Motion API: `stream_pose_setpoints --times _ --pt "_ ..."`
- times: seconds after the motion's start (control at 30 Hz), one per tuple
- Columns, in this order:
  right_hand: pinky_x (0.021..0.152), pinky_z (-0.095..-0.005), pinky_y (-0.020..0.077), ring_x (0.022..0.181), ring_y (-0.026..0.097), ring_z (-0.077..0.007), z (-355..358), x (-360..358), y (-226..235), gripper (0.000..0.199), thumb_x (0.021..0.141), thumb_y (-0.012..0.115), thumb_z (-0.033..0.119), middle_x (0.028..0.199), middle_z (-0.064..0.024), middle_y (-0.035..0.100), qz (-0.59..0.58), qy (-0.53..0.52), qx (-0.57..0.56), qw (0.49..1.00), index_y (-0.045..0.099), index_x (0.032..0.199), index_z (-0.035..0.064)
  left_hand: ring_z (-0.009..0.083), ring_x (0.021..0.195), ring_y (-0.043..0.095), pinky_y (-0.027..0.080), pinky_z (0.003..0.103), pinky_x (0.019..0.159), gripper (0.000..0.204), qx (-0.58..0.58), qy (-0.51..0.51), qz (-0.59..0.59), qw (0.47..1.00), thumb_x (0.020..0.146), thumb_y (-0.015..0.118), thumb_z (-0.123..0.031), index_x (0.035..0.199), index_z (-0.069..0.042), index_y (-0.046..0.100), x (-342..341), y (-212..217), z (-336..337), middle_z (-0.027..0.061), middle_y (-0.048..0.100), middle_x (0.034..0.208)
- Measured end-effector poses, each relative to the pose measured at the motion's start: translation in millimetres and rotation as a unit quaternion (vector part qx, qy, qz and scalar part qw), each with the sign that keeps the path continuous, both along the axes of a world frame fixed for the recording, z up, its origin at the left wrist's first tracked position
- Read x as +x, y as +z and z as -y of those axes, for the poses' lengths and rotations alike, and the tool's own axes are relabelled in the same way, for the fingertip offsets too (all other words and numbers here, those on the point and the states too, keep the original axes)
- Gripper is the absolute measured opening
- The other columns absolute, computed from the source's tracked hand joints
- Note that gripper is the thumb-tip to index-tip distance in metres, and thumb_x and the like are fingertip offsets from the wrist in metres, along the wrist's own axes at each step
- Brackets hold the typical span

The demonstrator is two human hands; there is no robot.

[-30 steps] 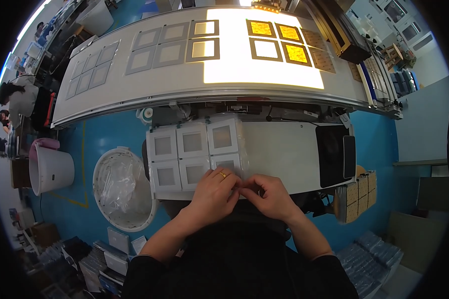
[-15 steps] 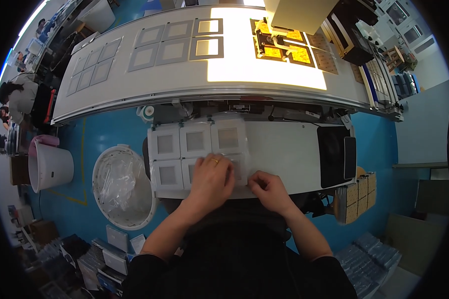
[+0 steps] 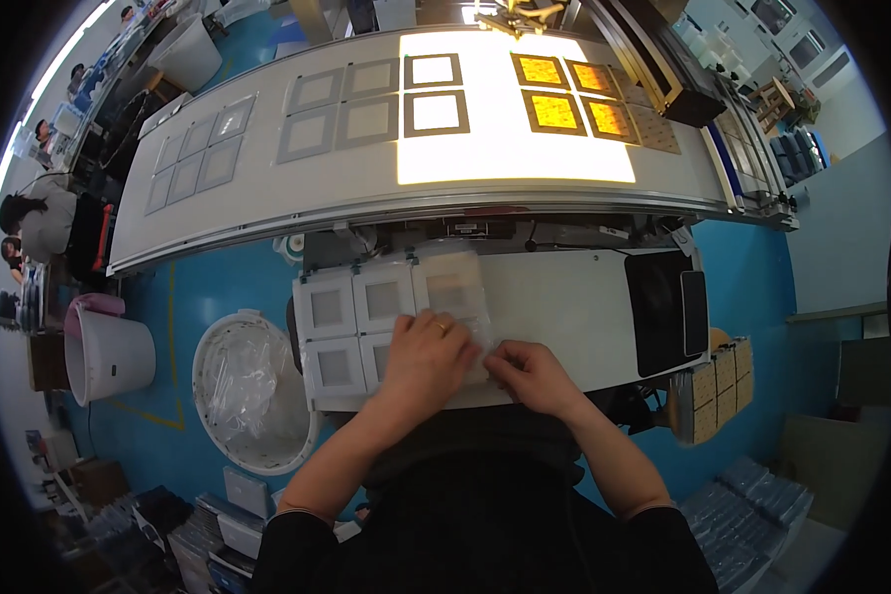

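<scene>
On the white bench in front of me lies a pale sheet of several square frames with grey centres (image 3: 381, 297), under clear plastic film (image 3: 477, 287). My left hand (image 3: 421, 361), a ring on one finger, rests over the sheet's near right part with its fingers spread and bent, hiding some of the squares. Beside it, my right hand (image 3: 532, 376) is closed in a pinch at the film's near right edge. The tips of both hands are close together there, and the exact grip is partly hidden.
Beyond the bench runs a long white table (image 3: 297, 193) bearing framed squares, some brightly lit yellow. A black pad (image 3: 658, 312) and a dark phone-like slab (image 3: 695, 313) lie at the bench's right. A white bin (image 3: 252, 391) of clear plastic stands left; a person (image 3: 54, 228) sits far left.
My right hand's fingers have closed into a pinch and come nearer my left hand. On the long table, the machine head has moved away from the yellow squares toward the far side.
</scene>
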State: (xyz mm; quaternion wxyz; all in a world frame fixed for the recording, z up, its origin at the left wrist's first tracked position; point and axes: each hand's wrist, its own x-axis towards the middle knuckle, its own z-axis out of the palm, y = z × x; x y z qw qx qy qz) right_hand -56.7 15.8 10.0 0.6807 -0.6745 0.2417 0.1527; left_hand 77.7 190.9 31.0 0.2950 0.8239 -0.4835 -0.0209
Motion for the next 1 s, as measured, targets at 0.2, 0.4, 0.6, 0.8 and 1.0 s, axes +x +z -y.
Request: stream_pose_setpoints --times 0.2,0.4,0.6,0.8,1.0 --pt "0.053 -0.0258 0.0439 0.058 0.055 -0.0083 1 -1 4 0.026 0.109 0.064 0.025 0.073 -0.0004 0.061 0.007 -0.001 -0.003 1.0 0.065 0.093 0.0039 0.0416 0.09 0.068 0.052 0.052 0.082 0.017 0.005 0.182 0.013 0.983 0.094 0.073 -0.02 0.09 -0.004 0.073 104 -9 -22 0.0176 0.073 0.092" --pt "0.054 -0.0256 0.0438 0.057 0.055 -0.0082 0 0 -2 0.026 0.109 0.064 0.023 0.073 -0.0001 0.06 0.014 -0.009 0.027 1.0 0.064 0.091 0.0036 0.0484 0.084 0.067 0.052 0.053 0.073 0.023 -0.002 0.365 0.009 0.931 0.1 0.069 -0.022 0.091 0.0 0.068 226 -75 -165 0.0249 0.072 0.091" --pt "0.053 -0.0265 0.0449 0.056 0.055 -0.0085 -3 1 -2 0.029 0.108 0.065 0.026 0.072 -0.0011 0.062 0.022 -0.003 0.021 1.0 0.066 0.091 0.0029 0.0443 0.086 0.07 0.053 0.05 0.078 0.034 0.054 0.687 0.079 0.721 0.101 0.067 -0.031 0.099 0.003 0.072 276 -178 -495 0.025 0.075 0.095" --pt "0.055 -0.0265 0.0453 0.059 0.056 -0.0083 -2 6 0 0.029 0.107 0.067 0.026 0.071 -0.001 0.063 -0.037 0.011 0.021 0.999 0.066 0.089 0.0037 0.0262 0.1 0.075 0.06 0.041 0.087 0.034 -0.263 0.699 0.077 0.66 0.109 0.062 -0.03 0.115 0.003 0.071 228 -68 -534 0.0163 0.077 0.109" --pt "0.057 -0.0259 0.0443 0.063 0.056 -0.0069 -7 1 4 0.029 0.104 0.07 0.019 0.069 0.0006 0.062 0.029 -0.04 -0.014 0.999 0.064 0.081 0.0035 0.0329 0.135 0.062 0.048 0.04 0.114 0.018 -0.102 0.514 0.032 0.851 0.105 0.067 -0.016 0.107 0.002 0.07 186 -15 -452 0.0187 0.067 0.145"
